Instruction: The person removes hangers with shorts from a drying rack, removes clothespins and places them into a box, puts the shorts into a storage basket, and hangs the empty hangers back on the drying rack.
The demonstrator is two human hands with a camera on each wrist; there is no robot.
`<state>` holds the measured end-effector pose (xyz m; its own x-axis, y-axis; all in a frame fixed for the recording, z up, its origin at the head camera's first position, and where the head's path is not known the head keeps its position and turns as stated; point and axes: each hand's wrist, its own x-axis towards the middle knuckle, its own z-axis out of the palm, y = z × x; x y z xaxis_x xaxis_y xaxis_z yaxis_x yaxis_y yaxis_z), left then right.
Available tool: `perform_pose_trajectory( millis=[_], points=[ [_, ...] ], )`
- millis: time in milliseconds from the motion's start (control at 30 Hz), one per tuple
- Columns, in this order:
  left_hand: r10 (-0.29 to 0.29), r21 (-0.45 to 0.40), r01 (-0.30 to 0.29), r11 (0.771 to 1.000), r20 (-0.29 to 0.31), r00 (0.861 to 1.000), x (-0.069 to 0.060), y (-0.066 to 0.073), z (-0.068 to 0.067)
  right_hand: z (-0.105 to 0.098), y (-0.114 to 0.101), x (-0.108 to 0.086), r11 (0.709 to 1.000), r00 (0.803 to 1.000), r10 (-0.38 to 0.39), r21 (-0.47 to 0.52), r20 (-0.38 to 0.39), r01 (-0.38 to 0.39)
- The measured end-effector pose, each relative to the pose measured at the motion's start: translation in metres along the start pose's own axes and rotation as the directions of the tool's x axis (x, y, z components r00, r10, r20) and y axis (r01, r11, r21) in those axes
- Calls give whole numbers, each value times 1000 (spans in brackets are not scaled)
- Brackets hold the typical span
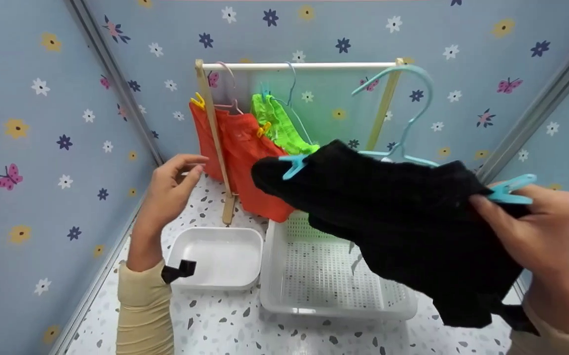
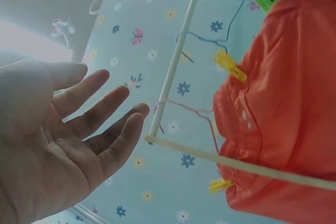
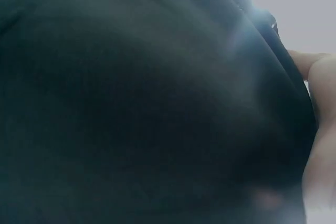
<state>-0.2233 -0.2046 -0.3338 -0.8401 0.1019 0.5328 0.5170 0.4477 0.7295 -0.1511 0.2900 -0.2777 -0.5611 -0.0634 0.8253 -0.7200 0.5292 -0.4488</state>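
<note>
My right hand [image 1: 541, 231] grips the waistband corner of a black garment [image 1: 398, 217], which looks like shorts, beside a light blue clothespin [image 1: 514, 190]. A second blue clothespin [image 1: 294, 165] is clipped near its other end. The light blue hanger [image 1: 408, 123] rises from the waistband, its hook clear of the rail. In the right wrist view the black cloth [image 3: 147, 103] covers most of the picture and hides the fingers. My left hand [image 1: 173, 190] is in the air left of the rack, holding nothing. Its fingers are spread and slightly bent in the left wrist view.
On the rack's white rail [image 1: 304, 65] hang red shorts [image 1: 250, 167] with yellow clothespins and a bright green garment [image 1: 282, 123]. Below stand a white basin [image 1: 215, 286] and a perforated white basket [image 1: 309, 311]. Flowered walls [image 1: 43, 148] enclose the sides and back.
</note>
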Motion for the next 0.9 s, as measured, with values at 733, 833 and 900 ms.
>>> perform_pose_trajectory(
  millis=[733,833,900],
  points=[
    [62,-299,-54,953,16,998,-61,-7,60,56,26,-20,993,976,-94,85,194,79],
    [52,-340,-35,940,43,998,-69,-22,68,62,25,-24,992,970,-91,107,226,68],
    [50,-363,-23,932,65,997,-72,-30,73,66,26,-26,991,965,-72,132,251,39]
  ],
)
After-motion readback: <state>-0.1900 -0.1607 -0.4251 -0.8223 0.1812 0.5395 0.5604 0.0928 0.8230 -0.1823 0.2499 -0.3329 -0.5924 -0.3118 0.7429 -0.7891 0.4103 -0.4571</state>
